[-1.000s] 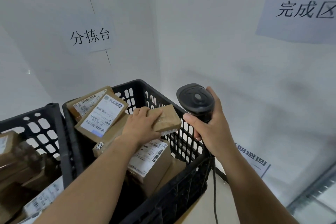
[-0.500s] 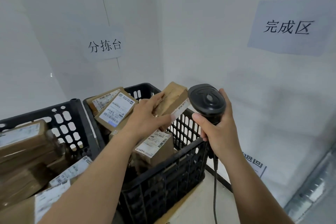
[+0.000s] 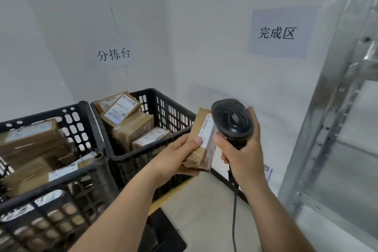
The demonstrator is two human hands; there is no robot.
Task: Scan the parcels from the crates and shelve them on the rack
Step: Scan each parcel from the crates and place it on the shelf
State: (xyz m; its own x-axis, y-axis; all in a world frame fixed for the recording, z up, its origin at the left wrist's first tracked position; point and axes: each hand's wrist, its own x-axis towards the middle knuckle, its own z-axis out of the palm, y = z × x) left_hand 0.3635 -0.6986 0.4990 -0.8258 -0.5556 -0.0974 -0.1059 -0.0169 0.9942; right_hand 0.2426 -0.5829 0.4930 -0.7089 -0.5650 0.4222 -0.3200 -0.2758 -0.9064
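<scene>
Left hand (image 3: 176,157) grips the parcel (image 3: 201,143), right hand (image 3: 243,153) wraps the scanner (image 3: 233,121): I'd turn the label square to the scanner's window.

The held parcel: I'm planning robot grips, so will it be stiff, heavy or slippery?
The parcel is probably light: the left hand holds it alone. Likely fairly stiff, since it keeps a boxy shape, though its bottom wrap looks crumpled. The glossy tape may be somewhat slippery.

Parcels (image 3: 131,129) brown cardboard, matt, glossy tape, white paper labels. Crates (image 3: 167,108) black perforated plastic. Scanner (image 3: 233,120) black matt plastic. Rack (image 3: 327,129) shiny galvanized metal.
</scene>
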